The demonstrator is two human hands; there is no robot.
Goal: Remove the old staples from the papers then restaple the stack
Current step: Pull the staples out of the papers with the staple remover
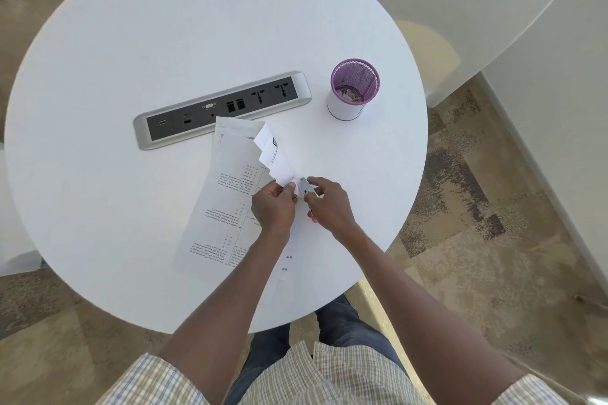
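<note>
A stack of printed papers (223,197) lies on the round white table (131,43), its top sheets folded back at the right corner (273,154). My left hand (274,207) pinches that folded corner between thumb and fingers. My right hand (327,204) grips a small stapler (307,189) with a silver top and pink body, its nose set against the paper corner right beside my left fingertips. The staple itself is too small to see.
A purple mesh cup (353,89) with a white band stands to the right rear, small items inside. A grey socket strip (223,108) is set into the table behind the papers. White chairs (477,10) stand beyond the right edge.
</note>
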